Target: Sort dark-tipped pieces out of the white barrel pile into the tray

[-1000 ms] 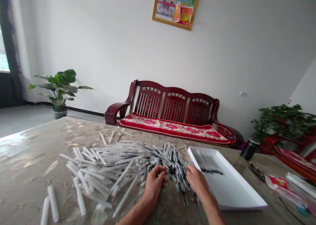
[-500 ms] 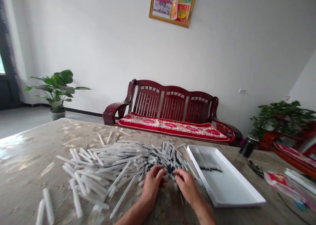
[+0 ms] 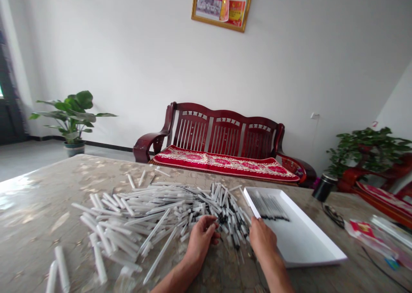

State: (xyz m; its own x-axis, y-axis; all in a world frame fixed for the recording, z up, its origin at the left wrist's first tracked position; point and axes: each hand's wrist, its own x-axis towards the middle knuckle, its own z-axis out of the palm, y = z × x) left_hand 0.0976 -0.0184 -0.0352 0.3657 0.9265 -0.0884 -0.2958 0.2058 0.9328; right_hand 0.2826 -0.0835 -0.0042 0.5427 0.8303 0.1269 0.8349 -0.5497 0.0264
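Observation:
A large loose pile of thin white and translucent tubes (image 3: pixel 138 215), some with black ends, covers the middle of the table. My left hand (image 3: pixel 202 237) is at the pile's front edge, fingers curled together around something too small to make out. Beside the white tray's left wall, my right hand (image 3: pixel 262 237) has its fingers closed and pointing down; what they hold, if anything, is hidden. Inside the white tray (image 3: pixel 309 241), a row of thin clear sticks with black ends (image 3: pixel 268 205) lies side by side near the far left corner.
Two separate white tubes (image 3: pixel 62 267) lie at the front left. Right of the tray are a black cylinder (image 3: pixel 324 188), a dark cable (image 3: pixel 333 218) and plastic packets (image 3: pixel 363 233). A wooden sofa (image 3: pixel 222 138) stands behind the table (image 3: pixel 28 211).
My right hand has moved right, from the pile to the tray's left edge, and its fingers are closed. My left hand has stayed nearly in place.

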